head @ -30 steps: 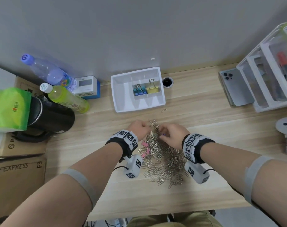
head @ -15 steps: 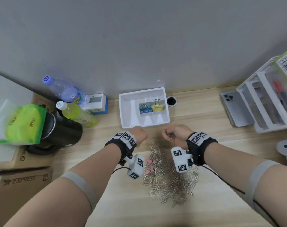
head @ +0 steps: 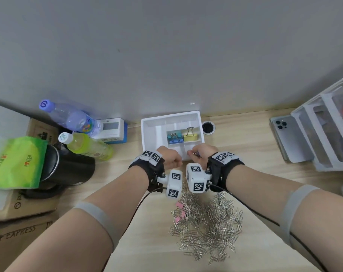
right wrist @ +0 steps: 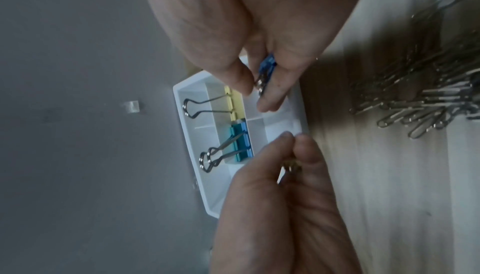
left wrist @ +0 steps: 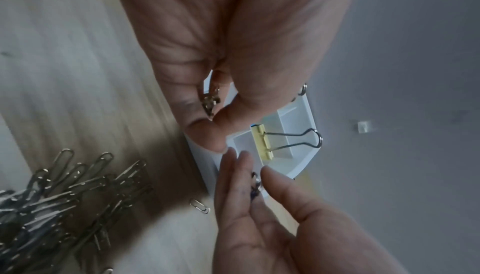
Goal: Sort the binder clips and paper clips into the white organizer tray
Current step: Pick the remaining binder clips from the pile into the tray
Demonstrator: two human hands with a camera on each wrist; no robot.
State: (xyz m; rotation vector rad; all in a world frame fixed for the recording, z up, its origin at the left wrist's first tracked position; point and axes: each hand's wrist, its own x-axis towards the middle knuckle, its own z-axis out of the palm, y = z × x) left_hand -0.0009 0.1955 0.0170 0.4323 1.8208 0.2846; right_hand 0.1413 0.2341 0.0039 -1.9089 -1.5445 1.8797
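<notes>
The white organizer tray (head: 147, 138) stands against the wall. One middle compartment holds a yellow binder clip (head: 190, 136); the compartment beside it holds blue and teal binder clips (head: 174, 138). Both hands hover at the tray's near edge. My left hand (head: 177, 163) pinches a few metal paper clips (left wrist: 210, 100) between thumb and fingers. My right hand (head: 192, 153) pinches a small blue binder clip (right wrist: 267, 67) over a front compartment. A big pile of silver paper clips (head: 206, 222) with small pink binder clips (head: 179, 212) at its left edge lies nearer me.
Left of the tray are a small white-and-blue device (head: 112, 130), two bottles (head: 88, 148), a black jug (head: 68, 169), a green pack (head: 15, 161) and cardboard boxes. A cable hole (head: 208, 127), a phone (head: 290, 138) and a white drawer unit (head: 327, 130) lie to the right.
Both hands have left the paper clip pile and moved forward to the tray's near edge, carrying what they pinch. The head view has tilted upward.
</notes>
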